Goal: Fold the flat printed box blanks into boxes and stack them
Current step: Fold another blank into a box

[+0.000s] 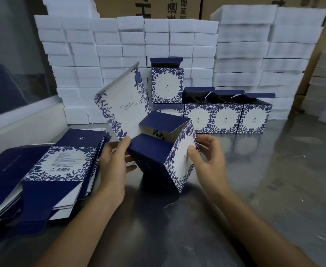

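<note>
— The half-folded box [164, 151], where is it?

— Tilted on one corner on the steel tabletop [274, 180], between my hands. My left hand [114, 160] pinches its navy side, thumb on the upper edge. My right hand [206, 157] grips the white floral panel, thumb pressed flat on the print.

— What does the card look like?

— Smooth, matte navy outside, white faces framed with blue leaves. One long printed flap [119, 101] stands up, its corner rounded.

— And the rest?

— The pile of flat blanks [48, 170] lies just left of my left hand. Four finished boxes [225, 116] sit behind, lids up, one on top of another. Behind them, a wall of white foam blocks [119, 45].
</note>
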Tool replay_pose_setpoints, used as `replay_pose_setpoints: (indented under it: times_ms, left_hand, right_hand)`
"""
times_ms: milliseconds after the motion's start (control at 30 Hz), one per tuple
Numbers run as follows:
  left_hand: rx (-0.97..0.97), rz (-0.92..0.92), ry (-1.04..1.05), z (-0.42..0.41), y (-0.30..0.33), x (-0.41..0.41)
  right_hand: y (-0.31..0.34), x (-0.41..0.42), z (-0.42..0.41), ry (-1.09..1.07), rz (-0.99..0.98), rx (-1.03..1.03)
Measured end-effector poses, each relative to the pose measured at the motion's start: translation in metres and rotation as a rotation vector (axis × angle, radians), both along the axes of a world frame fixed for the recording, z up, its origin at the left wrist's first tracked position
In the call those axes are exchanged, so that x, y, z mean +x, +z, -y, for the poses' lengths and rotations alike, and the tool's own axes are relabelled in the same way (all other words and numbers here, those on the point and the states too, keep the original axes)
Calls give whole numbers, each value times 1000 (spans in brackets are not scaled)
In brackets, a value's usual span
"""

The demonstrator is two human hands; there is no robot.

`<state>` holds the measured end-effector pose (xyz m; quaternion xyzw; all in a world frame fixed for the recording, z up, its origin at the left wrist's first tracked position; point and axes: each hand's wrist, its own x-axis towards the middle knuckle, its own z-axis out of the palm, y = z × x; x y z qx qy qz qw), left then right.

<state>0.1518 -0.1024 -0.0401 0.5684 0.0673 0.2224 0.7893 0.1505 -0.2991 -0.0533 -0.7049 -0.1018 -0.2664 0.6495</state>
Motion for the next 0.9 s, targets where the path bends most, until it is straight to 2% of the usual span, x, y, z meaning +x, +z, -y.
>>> replay_pose_setpoints:
  times_ms: [133,267,333,433,500,633,767,900]
  left_hand:
    - [172,58,-20,4,-1,-5]
    - [337,114,-76,8,-3,-10]
    - [312,119,-125,11,-2,-12]
    - [65,107,-223,11,0,-13]
    - [11,80,-219,11,1,-12]
    - [185,56,-118,13,1,-12]
    - [350,58,-25,9,2,-14]
    - [244,127,-151,10,-1,-15]
  right_hand:
    - [-1,1,0,-81,-53,-69]
    - [0,-2,-2,-11,-149,-62]
    - [3,-5,-4,106,-171,17]
    - [4,-8,-7,301,-241,165]
    - [-4,-5,-7,332,-287,190]
    - [-13,3,-2,282,-355,207]
    - [-13,4,-3,352,-342,225]
    - [-13,2,-6,385,-288,209]
